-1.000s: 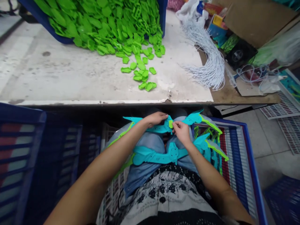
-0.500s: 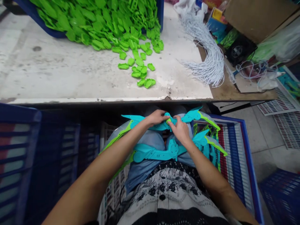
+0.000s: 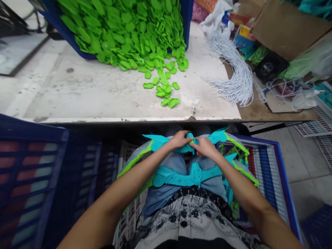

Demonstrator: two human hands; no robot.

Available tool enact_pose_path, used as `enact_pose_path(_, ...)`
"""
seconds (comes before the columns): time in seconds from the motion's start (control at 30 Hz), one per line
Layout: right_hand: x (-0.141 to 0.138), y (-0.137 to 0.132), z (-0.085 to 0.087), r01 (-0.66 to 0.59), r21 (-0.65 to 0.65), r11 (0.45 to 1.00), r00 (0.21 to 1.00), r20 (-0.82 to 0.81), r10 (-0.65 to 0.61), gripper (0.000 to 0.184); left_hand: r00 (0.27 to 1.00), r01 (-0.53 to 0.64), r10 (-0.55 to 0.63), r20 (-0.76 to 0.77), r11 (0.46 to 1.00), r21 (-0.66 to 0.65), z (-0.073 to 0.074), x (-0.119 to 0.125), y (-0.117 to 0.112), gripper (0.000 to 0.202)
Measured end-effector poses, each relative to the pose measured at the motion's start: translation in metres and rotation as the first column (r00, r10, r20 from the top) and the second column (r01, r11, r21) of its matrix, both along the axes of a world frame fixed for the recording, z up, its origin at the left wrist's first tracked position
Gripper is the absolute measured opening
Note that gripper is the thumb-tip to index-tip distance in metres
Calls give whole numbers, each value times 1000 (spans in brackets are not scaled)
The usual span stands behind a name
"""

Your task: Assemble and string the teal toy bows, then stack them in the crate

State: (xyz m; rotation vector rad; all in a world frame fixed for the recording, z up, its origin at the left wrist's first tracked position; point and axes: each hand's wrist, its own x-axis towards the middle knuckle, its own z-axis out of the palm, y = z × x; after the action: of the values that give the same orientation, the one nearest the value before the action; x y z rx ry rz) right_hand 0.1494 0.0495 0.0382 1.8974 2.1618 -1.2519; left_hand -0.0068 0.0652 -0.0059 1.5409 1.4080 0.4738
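Across my thighs lie two turquoise plastic toy bows with lime-green limb tips. My left hand [image 3: 181, 139] is closed on the middle of the farther toy bow [image 3: 159, 141], its thumb at a small green plastic piece [image 3: 191, 141]. From the other side my right hand [image 3: 204, 147] grips the same middle part, thumb and fingers pressed against the green piece. Fingers partly hide how that piece sits on the bow. Nearer to my body, the second toy bow [image 3: 173, 177] rests on my lap, touched by neither hand.
On the worktable [image 3: 103, 103], a blue bin [image 3: 187, 24] lies tipped with green pieces [image 3: 129, 38] spilling out. White cords [image 3: 241, 79] and a glue gun [image 3: 261, 95] are at the right. Blue crates [image 3: 281, 166] flank me, the right one holding more bow parts.
The view has shifted, so everything appears lower and farther right. Both hands remain at the farther bow's middle; my right hand has turned, its fingers now lower around the green piece.
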Motion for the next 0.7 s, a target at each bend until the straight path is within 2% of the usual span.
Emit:
enact_pose_path(0.03, -4, 9, 12, -85, 148, 985, 994, 78, 74, 25, 1000, -5, 5, -14, 1000, 17, 2, 0, -2, 44)
enact_pose_path(0.07, -10, 20, 24, -146, 305, 941, 985, 133, 110, 24, 999, -19, 21, -36, 999, 50, 4, 1, -4, 45)
enact_pose_path(0.13, -27, 46, 44, -207, 564, 800, 976, 170, 133, 29, 991, -46, 66, -113, 984, 174, 9, 4, -15, 43)
enact_pose_path(0.17, -38, 59, 51, -241, 642, 728, 970, 175, 166, 33, 984, -37, 81, -161, 965, 259, 11, 6, -22, 40)
enact_pose_path(0.27, -68, 98, 56, -424, 723, 545, 896, 247, 369, 35, 954, 103, 43, -298, 884, 456, 14, 12, -48, 35)
enact_pose_path(0.37, -87, 124, 43, -558, 719, 415, 789, 303, 535, 30, 902, 269, -52, -430, 844, 463, 9, 14, -67, 50)
enact_pose_path(0.43, -94, 134, 34, -563, 732, 384, 771, 298, 563, 27, 857, 334, -87, -508, 845, 419, 4, 15, -72, 59)
enact_pose_path(0.5, -96, 139, 28, -529, 752, 394, 788, 263, 556, 25, 820, 365, -104, -563, 853, 373, 2, 15, -71, 61)
enact_pose_path(0.6, -87, 140, 34, -444, 779, 443, 827, 166, 537, 24, 794, 383, -133, -593, 868, 317, 5, 14, -65, 61)
enact_pose_path(0.7, -57, 127, 55, -355, 767, 535, 840, 10, 543, 21, 834, 371, -158, -529, 871, 323, 16, 8, -54, 56)
